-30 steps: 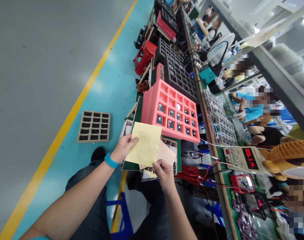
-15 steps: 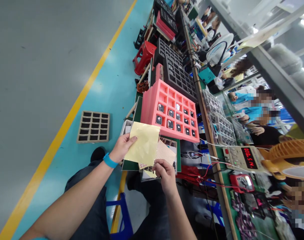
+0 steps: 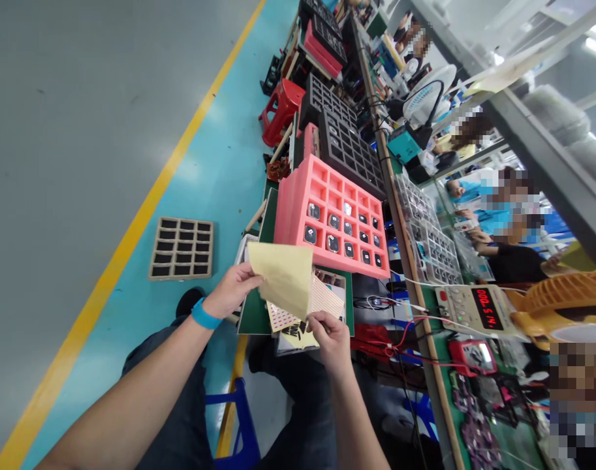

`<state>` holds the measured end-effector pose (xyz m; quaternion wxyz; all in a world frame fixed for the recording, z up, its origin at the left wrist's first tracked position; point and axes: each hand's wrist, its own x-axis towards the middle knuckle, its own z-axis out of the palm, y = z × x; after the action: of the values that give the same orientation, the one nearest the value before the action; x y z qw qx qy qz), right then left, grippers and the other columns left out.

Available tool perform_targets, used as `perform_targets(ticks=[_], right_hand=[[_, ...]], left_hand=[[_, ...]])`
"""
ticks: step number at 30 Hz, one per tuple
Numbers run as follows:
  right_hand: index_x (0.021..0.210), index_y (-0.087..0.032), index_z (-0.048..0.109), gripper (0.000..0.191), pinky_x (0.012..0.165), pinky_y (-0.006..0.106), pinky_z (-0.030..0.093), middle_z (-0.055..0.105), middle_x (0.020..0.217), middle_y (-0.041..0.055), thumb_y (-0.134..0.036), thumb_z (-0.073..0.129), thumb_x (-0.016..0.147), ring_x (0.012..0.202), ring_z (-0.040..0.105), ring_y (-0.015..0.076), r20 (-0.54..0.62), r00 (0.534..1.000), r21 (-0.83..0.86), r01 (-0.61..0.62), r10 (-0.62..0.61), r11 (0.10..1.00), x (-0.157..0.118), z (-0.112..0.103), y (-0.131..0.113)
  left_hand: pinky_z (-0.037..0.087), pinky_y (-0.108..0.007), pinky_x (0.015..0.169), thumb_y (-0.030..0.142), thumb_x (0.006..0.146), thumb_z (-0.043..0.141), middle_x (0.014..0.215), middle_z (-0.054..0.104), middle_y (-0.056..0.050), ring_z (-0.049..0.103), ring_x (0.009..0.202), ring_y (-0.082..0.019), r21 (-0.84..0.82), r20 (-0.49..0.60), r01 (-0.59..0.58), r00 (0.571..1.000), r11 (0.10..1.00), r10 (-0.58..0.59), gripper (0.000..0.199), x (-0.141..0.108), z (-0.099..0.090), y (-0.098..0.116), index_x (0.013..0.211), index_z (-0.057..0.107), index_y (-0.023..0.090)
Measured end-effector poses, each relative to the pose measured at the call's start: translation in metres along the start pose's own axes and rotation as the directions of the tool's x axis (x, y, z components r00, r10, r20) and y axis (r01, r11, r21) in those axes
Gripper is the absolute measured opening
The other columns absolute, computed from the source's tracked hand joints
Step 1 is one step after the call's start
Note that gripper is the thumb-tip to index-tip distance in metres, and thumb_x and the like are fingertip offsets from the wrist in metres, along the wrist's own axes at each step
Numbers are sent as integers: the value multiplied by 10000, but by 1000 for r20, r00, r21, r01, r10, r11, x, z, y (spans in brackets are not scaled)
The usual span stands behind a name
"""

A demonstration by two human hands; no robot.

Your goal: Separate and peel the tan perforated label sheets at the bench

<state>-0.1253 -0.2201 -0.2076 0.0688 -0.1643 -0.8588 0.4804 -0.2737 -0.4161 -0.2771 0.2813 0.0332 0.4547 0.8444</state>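
Observation:
A pale yellow sheet [image 3: 281, 277] is held slightly bowed above the green bench top. My left hand [image 3: 232, 288] pinches its left edge between thumb and fingers. At the sheet's lower right corner, my right hand [image 3: 333, 338] has its thumb and fingertips closed; the corner seems to be between them, though the contact is small. Under the yellow sheet lie a white sheet with rows of red marks [image 3: 281, 318], a tan sheet with fine dots [image 3: 327, 297] and a yellowish sheet with black pieces [image 3: 295, 337].
Just beyond, a pink foam tray [image 3: 327, 256] carries several dark rounded-square devices. Black trays [image 3: 356, 156] follow behind it. A beige compartment tray [image 3: 181, 248] lies on the floor to the left. At right are a power supply [image 3: 467, 307], cables and a yellow fan [image 3: 562, 300].
My left hand has shifted a little left and down, and the yellow sheet has tilted and bowed, uncovering more of the red-marked sheet. My right hand has moved slightly right.

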Motion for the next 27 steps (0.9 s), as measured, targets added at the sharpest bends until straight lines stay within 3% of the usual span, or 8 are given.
perform_targets(ticks=[4, 7, 10, 12, 17, 20, 23, 27], right_hand=[[801, -212, 792, 197, 547, 263, 396, 603, 602, -9, -295, 658, 918, 553, 540, 136, -55, 988, -177, 130, -142, 976, 2, -5, -2], [815, -211, 801, 211, 552, 268, 403, 582, 599, -6, -268, 632, 928, 543, 526, 132, -79, 964, -276, 225, -255, 934, 2, -4, 0], [878, -210, 816, 230, 576, 279, 439, 631, 641, 17, -240, 601, 954, 568, 559, 142, -110, 926, -366, 301, -362, 881, 3, -7, 5], [941, -213, 820, 240, 604, 283, 482, 679, 688, 36, -201, 584, 979, 612, 612, 154, -85, 877, -464, 385, -473, 798, 3, -14, 8], [1053, -245, 812, 256, 631, 306, 545, 741, 774, 40, -139, 585, 1004, 669, 669, 173, 50, 773, -578, 538, -632, 613, 7, -35, 10], [1045, -265, 820, 244, 627, 310, 535, 746, 793, 41, -148, 610, 997, 677, 665, 175, 26, 790, -544, 526, -613, 654, 8, -38, 10], [994, -268, 820, 197, 654, 313, 541, 749, 816, 48, -197, 637, 989, 718, 677, 182, -57, 836, -454, 464, -545, 760, 7, -34, 10], [1113, -220, 751, 174, 653, 307, 545, 756, 914, 67, -305, 648, 1001, 669, 620, 154, -234, 891, -337, 301, -389, 892, 1, -24, 13]], left_hand=[[540, -453, 1035, 465, 572, 942, 1232, 718, -157, 628, 1221, -403, 52, 81, 17, 996, 999, -21, 380, 0, -4, 8, 546, 679, 191], [538, -426, 1041, 381, 571, 902, 1405, 649, -112, 623, 1244, -388, 38, 107, 80, 991, 996, -83, 297, 1, -1, 13, 536, 673, 195], [589, -435, 928, 387, 620, 891, 1256, 733, -130, 707, 1090, -368, -28, 149, 208, 968, 978, -202, 260, 2, 4, 14, 766, 785, 200], [602, -413, 854, 464, 651, 891, 1116, 777, -125, 735, 974, -337, -69, 171, 258, 955, 964, -243, 403, 1, 4, 13, 956, 818, 211], [582, -382, 690, 816, 707, 743, 774, 747, -171, 699, 713, -288, -34, 274, 305, 919, 952, -285, 678, 3, -3, 3, 733, 810, 142], [577, -330, 803, 637, 625, 940, 974, 783, -152, 723, 914, -281, 18, 289, 253, 925, 967, -247, 548, 3, 4, -7, 877, 837, 162], [565, -310, 872, 461, 563, 1015, 1225, 751, -114, 706, 1070, -274, 38, 312, 190, 930, 981, -192, 693, 1, 16, -15, 1179, 800, 226], [490, -243, 612, 400, 669, 940, 1009, 769, -89, 653, 709, -172, 82, 325, 135, 933, 987, -155, 623, -2, 27, -20, 1234, 778, 196]])
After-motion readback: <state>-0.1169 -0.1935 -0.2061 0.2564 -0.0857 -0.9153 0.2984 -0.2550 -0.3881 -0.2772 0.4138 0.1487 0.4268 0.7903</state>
